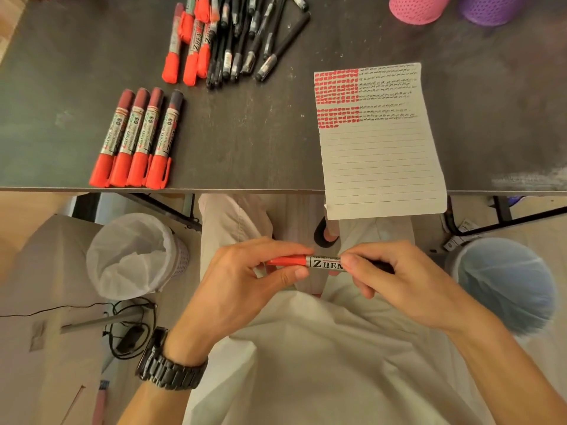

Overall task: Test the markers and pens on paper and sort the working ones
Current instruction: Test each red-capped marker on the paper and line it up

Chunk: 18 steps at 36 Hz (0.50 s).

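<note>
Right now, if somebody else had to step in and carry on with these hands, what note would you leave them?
Left hand grips the red cap of a marker; right hand grips its barrel, cap on, held below the table edge.
Paper overhangs the edge at right; its top is filled with red and black test marks, lower lines blank.
Four red markers lie in a row at front left, probably sorted already.
A mixed pile of red markers and black pens at the back looks still to test.
Next: likely uncap, test this one, sort it.
</note>
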Each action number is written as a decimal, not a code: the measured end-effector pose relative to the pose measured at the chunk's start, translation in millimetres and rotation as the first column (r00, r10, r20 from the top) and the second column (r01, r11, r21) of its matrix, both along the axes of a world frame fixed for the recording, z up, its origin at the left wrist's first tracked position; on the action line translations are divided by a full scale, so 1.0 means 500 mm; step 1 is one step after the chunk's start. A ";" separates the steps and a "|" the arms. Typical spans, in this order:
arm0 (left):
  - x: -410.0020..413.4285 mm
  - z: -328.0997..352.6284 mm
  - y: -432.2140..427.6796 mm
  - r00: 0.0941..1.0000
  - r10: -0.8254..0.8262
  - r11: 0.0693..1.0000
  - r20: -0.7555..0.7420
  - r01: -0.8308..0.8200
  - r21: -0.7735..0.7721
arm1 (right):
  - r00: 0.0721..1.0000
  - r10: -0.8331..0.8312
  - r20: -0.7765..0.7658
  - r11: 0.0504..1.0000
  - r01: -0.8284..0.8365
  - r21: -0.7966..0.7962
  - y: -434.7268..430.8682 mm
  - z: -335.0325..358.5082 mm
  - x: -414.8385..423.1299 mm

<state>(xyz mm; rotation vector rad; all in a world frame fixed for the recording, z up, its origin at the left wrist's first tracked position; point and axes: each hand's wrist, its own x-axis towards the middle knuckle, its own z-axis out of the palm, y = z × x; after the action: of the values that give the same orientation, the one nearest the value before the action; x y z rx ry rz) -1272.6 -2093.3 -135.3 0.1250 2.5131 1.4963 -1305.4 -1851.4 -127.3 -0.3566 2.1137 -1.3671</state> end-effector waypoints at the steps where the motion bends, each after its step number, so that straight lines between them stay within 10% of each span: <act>1: 0.000 0.000 0.000 1.000 -0.003 1.000 -0.001 0.003 -0.005 | 1.000 0.008 -0.003 1.000 -0.008 0.007 -0.001 -0.001 0.000; 18: -0.034 0.012 0.005 0.997 -0.074 0.997 -0.022 0.073 -0.020 | 0.972 -0.180 0.148 0.965 0.204 -0.167 0.000 -0.028 0.009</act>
<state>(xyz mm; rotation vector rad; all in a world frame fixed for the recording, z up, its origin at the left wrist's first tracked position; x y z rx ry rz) -1289.4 -2090.6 -129.3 0.2303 2.5112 1.4504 -1300.8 -1851.6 -141.5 -0.1294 1.9616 -1.6541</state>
